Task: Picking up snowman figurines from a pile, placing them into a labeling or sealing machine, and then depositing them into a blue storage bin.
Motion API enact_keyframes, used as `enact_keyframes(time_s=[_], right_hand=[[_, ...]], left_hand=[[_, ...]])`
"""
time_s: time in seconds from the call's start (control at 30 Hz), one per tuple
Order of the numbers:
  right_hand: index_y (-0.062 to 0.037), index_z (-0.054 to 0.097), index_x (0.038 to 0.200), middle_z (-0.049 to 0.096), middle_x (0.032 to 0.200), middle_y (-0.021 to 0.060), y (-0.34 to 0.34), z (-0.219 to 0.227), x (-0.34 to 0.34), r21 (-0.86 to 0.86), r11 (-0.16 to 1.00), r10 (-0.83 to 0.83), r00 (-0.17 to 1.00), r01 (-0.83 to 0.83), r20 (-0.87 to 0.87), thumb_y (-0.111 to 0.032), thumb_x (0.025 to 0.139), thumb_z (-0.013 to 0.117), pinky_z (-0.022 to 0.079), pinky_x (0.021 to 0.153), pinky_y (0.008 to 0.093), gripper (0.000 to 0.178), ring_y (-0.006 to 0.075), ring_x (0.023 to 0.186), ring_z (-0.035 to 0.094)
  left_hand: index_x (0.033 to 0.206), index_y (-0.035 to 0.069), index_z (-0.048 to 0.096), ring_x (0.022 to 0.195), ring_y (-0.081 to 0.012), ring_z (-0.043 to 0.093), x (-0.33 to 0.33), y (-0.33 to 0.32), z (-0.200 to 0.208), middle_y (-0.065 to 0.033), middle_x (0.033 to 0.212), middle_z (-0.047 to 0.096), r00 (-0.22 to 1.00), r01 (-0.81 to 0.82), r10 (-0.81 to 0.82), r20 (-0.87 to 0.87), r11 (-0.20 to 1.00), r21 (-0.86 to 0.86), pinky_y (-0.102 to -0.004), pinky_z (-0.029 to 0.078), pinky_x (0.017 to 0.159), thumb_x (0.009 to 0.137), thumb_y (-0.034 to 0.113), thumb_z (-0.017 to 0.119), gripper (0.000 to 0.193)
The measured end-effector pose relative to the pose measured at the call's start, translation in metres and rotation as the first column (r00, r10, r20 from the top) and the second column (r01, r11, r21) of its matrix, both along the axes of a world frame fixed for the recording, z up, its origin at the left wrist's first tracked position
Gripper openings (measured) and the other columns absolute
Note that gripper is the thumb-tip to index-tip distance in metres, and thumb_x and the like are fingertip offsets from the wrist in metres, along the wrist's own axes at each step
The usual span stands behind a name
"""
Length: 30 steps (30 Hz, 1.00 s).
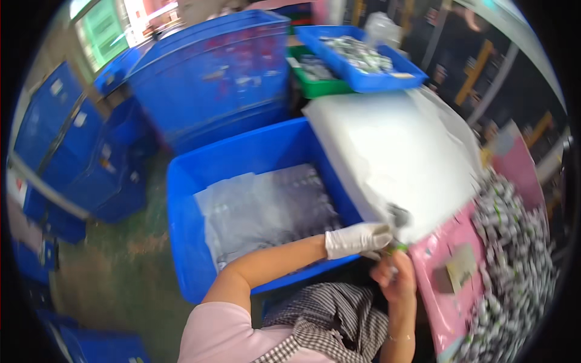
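Note:
My left hand, in a white glove, is closed and reaches right, past the near rim of an open blue bin. Its fingertips meet a small grey metal part with a green piece, blurred by motion. Just below, my bare right hand closes its fingers on the same part from underneath. Inside the bin, clear plastic sheeting covers rows of grey parts. To the right of my hands, a pile of similar small grey-and-green parts lies on a pink surface.
A big white sheet covers a surface beyond my hands. Behind it sit a blue tray and a green tray of parts. A small box stands on the pink surface. Tall blue bins stand at the back left.

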State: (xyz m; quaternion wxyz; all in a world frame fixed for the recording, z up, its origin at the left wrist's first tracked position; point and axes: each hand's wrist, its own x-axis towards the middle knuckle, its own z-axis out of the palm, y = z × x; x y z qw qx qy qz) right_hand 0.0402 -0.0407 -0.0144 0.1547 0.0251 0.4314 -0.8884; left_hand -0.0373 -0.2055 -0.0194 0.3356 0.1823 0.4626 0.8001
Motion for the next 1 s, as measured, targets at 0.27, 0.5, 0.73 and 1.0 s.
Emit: enact_keyframes(time_s=[0.27,0.5,0.73,1.0], right_hand=[[-0.0070,0.036,0.136,0.051,0.125,0.0180,0.071,-0.005,0.040,-0.455,0.856,-0.290,0.956,0.245,-0.032,-0.021,0.095,0.049,0.049,0.091,0.0336,0.045,0.0224,0.098,0.061],[-0.0081,0.055,0.122,0.054,0.110,0.0080,0.115,-0.016,0.081,0.102,0.780,-0.463,0.678,0.618,-0.571,0.005,0.082,0.060,0.049,0.079,0.0247,0.042,0.0128,0.091,0.057],[-0.0011,0.059,0.116,0.062,0.101,0.0070,0.177,0.004,0.109,0.488,0.706,-0.463,0.856,0.513,-0.229,-0.005,0.086,0.059,0.045,0.059,0.0193,0.031,0.0067,0.067,0.054],[0.0025,0.051,0.121,0.064,0.106,0.0121,0.206,-0.005,0.077,-0.117,0.659,-0.741,0.668,0.743,0.068,-0.018,0.091,0.056,0.056,0.068,0.0246,0.037,0.0127,0.074,0.065]], left_hand=[[0.124,0.004,0.043,0.110,-0.0273,0.054,-0.004,0.109,0.046,-0.0151,0.124,0.052,0.952,-0.082,0.009,0.306,0.971,0.227,-0.0422,0.048,0.091,0.091,0.025,0.057,0.042],[0.130,0.007,0.041,0.104,-0.0257,0.057,0.030,0.180,0.047,-0.0125,0.123,0.054,0.924,0.148,-0.188,0.333,0.979,0.141,-0.0425,0.049,0.086,0.092,0.048,0.042,0.056],[0.121,0.005,0.048,0.078,-0.0203,0.058,0.047,0.194,0.033,-0.0098,0.099,0.061,0.824,0.280,-0.318,0.469,0.948,0.150,-0.0353,0.050,0.068,0.092,0.057,0.033,0.062],[0.128,0.002,0.044,0.072,-0.0172,0.057,0.075,0.182,0.021,-0.0068,0.092,0.060,0.741,0.487,-0.406,0.535,0.873,-0.013,-0.0327,0.047,0.067,0.090,0.062,0.033,0.073]])
